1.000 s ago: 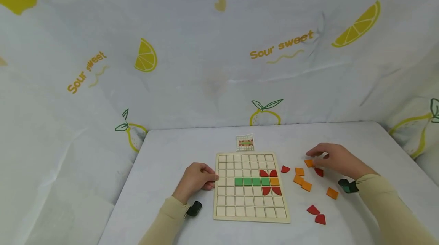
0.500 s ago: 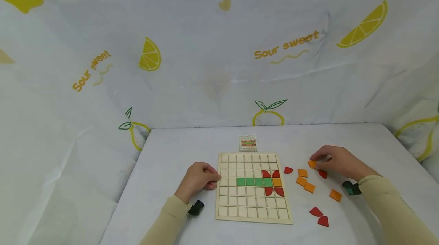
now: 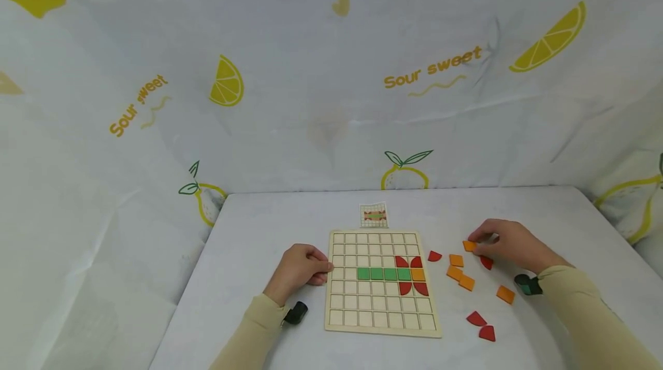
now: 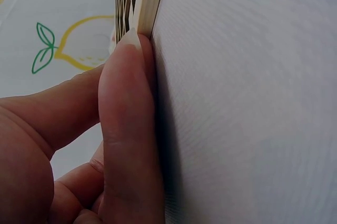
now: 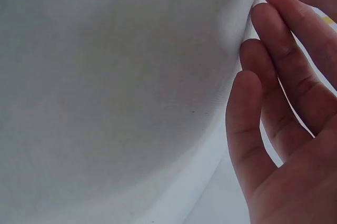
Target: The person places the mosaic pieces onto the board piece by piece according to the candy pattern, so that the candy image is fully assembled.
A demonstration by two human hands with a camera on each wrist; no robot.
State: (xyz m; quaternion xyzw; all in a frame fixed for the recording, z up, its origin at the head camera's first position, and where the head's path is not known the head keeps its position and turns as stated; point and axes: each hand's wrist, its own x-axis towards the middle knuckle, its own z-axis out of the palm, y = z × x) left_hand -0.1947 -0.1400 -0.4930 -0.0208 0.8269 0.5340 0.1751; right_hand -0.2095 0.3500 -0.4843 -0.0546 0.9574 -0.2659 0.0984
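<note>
- The orange square tile (image 3: 468, 245) should be light, stiff, perhaps slightly slick — best taken by opposite edges.
- It looks flat, thin and plain; it is right of the gridded board (image 3: 383, 331), beside a red quarter-circle piece (image 3: 486, 263).
- The right hand (image 3: 510, 243) pinches it — whether lifted, I can't tell; the left hand (image 3: 296, 269) grips the board's left edge.

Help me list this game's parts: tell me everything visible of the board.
The board is flat, pale and wood-like, with dark lines marking seven rows of seven cells inside a plain border. It lies on the white table. Its middle row carries four green squares, one orange square at the right end, with two red wedges above and two below. The left hand holds its left edge.
</note>
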